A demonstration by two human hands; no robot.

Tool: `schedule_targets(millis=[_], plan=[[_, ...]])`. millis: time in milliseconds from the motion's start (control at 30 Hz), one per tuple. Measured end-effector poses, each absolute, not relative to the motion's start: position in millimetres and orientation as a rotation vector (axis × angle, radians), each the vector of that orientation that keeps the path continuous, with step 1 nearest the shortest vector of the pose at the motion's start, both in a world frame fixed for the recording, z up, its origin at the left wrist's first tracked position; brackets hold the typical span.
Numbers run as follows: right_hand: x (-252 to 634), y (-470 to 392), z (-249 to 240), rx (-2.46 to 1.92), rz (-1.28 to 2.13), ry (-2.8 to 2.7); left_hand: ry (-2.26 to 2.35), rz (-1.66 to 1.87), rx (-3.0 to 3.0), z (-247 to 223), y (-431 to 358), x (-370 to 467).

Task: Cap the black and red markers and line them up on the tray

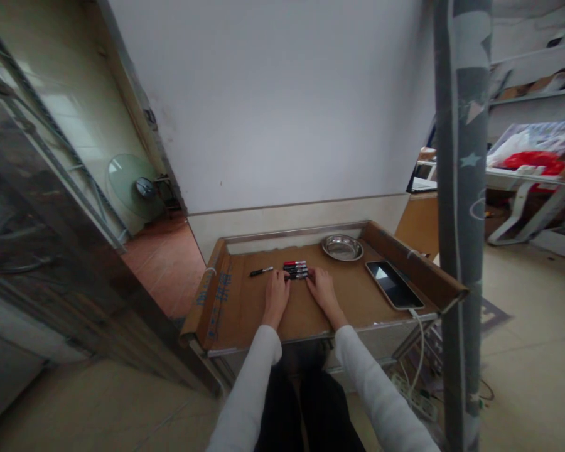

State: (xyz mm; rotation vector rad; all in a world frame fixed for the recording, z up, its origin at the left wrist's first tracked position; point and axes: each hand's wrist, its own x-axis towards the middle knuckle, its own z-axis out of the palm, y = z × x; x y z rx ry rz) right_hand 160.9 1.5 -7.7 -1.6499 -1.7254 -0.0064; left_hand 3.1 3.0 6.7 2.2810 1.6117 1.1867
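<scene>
Several markers lie side by side in a small stack of rows on the cardboard tabletop [249, 307]; a red marker [294, 263] is farthest from me and black markers [295, 269] lie nearer. My left hand [277, 295] has its fingers closed at the left end of the nearest black marker. At the right ends of the row, my right hand [323, 290] touches the markers with its fingertips, fingers together. Apart from the row, a single black marker [260, 272] lies slightly tilted to the left of my left hand.
A round metal dish [343, 247] sits at the back right. Nearer, a phone [394, 285] lies with a white cable [421, 351] running off the front edge. Raised cardboard sides border the table; a grey post [466, 220] stands to its right.
</scene>
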Motion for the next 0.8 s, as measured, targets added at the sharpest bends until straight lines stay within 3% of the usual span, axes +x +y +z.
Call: schedule_targets(millis=[333,500,667,800], plan=[[166,-6,-14,-1.647,0.01,-1.605,2.243,1.189,2.027,4,10,-10],[166,-11,-15,-1.547,0.083,-1.623,2.404,0.99,1.984,8,11,-46],[159,-12,-13,-1.324,0.405,-1.429,2.4,0.932,1.897,5,-11,-64],[151,-13,-6,-1.195,0.784,-1.212,2.132,1.187,1.822,0,-30,-42]])
